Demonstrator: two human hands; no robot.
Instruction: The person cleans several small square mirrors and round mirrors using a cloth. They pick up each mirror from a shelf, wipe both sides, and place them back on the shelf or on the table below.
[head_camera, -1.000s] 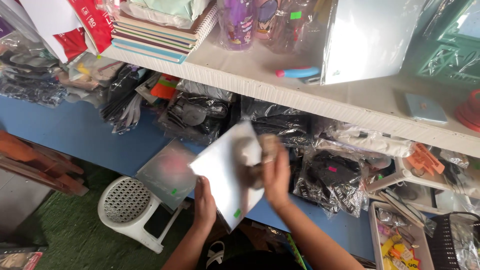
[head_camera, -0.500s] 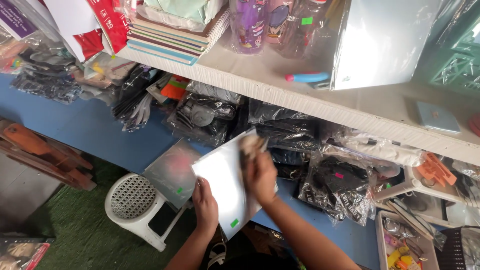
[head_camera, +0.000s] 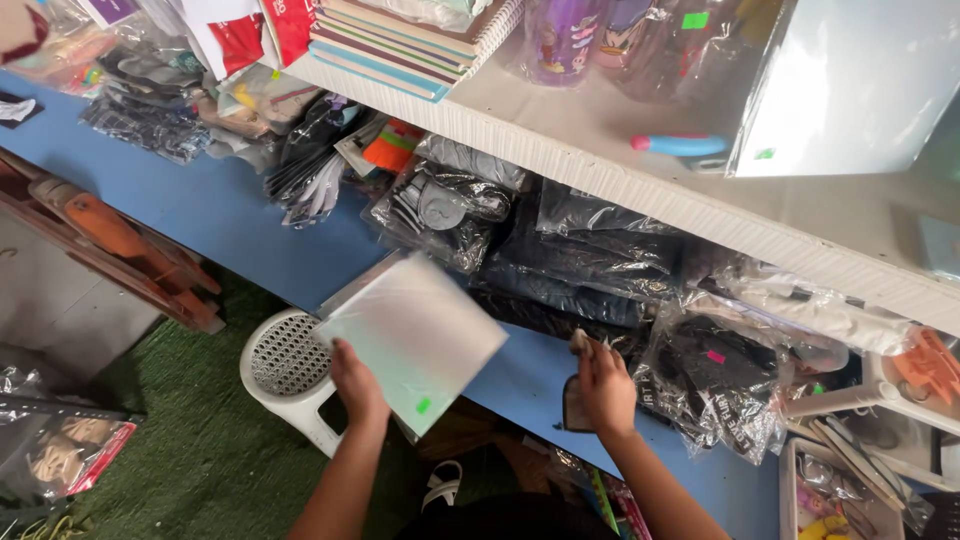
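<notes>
left hand (head_camera: 357, 385) grips white sleeve (head_camera: 415, 335) (wrapped) | right hand (head_camera: 604, 385) presses cloth (head_camera: 578, 343) on blue table (head_camera: 240, 235) | wiping apparently paused

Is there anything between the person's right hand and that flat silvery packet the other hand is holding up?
Nothing visible. The left hand grips the flat silvery packet at its lower edge, above the white stool. The right hand, holding a small cloth-like thing against the blue table, is apart from it, with only bare tabletop between.

head view, steeply downward, close above table (head_camera: 230, 225)
</notes>
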